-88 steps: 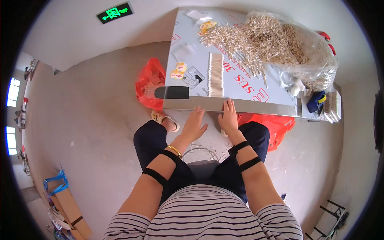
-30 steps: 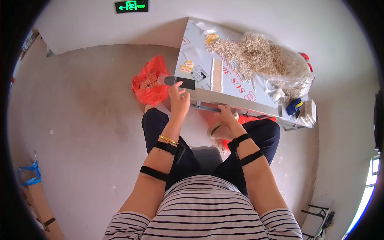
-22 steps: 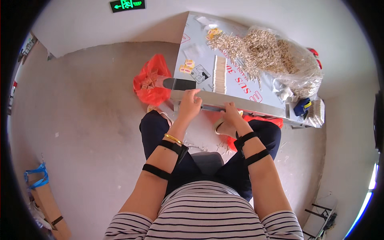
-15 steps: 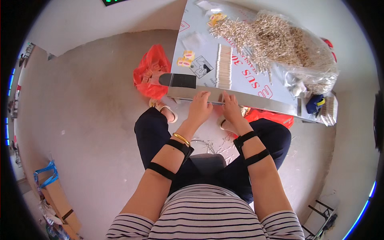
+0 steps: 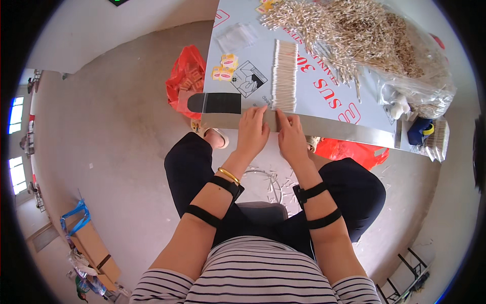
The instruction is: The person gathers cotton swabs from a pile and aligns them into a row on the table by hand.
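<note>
A row of cotton swabs (image 5: pixel 285 76) lies side by side on the metal-topped table (image 5: pixel 324 121), running away from me. At its near end, by the table's front edge, are both my hands. My left hand (image 5: pixel 253 130) rests on the edge just left of the row, fingers loosely stretched forward. Close beside it, my right hand (image 5: pixel 292 134) has its index fingertip at the row's nearest swabs, the other fingers partly spread. No swab is visible between the fingers of either hand. A big heap of loose cotton swabs (image 5: pixel 349 35) spills from a clear plastic bag (image 5: pixel 435 86) at the back right.
Small yellow-and-white packets (image 5: pixel 223 74), clear bags (image 5: pixel 237 37) and a black strip (image 5: pixel 223 103) are on the table's left. A dark blue and yellow object (image 5: pixel 420 131) sits at the right corner. Red bags (image 5: pixel 185 76) are beside and below the table; swabs (image 5: pixel 288 187) litter the floor.
The table and the swab row sit higher and larger in view, as the view has shifted. Both hands stay at the front edge near the row, slightly farther forward.
</note>
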A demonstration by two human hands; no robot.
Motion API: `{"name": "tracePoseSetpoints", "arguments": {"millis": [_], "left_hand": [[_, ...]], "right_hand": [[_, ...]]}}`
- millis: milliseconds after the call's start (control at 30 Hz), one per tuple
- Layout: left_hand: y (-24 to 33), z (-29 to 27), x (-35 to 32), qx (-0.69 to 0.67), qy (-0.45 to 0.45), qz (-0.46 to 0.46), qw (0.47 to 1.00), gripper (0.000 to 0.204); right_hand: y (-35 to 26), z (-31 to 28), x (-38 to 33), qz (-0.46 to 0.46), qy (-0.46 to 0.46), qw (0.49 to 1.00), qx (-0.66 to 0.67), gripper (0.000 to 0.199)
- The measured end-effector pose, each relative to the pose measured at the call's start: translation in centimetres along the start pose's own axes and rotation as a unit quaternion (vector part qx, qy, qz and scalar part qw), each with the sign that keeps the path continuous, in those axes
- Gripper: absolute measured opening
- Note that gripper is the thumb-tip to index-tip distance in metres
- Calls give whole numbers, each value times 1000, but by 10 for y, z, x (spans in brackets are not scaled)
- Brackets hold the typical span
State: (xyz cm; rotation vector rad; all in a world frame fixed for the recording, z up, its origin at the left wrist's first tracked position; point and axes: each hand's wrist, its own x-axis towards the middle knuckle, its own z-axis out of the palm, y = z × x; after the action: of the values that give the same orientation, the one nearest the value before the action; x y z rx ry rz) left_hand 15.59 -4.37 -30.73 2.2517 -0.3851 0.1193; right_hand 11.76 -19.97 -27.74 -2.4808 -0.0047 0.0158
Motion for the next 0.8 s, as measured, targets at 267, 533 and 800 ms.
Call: {"name": "tracePoseSetpoints", "arguments": {"millis": [267, 533, 800], "left_hand": [[-5, 5, 5, 14, -14, -9, 1000, 53], [-3, 3, 4, 6, 10, 0, 1000, 50], [0, 4, 6, 16, 12, 14, 1000, 50]], "right_hand": [[-2, -3, 4, 6, 0, 1000, 20, 63], [1, -1, 6, 3, 14, 1000, 5, 62], [-2, -2, 6, 22, 12, 999, 26, 61]]}}
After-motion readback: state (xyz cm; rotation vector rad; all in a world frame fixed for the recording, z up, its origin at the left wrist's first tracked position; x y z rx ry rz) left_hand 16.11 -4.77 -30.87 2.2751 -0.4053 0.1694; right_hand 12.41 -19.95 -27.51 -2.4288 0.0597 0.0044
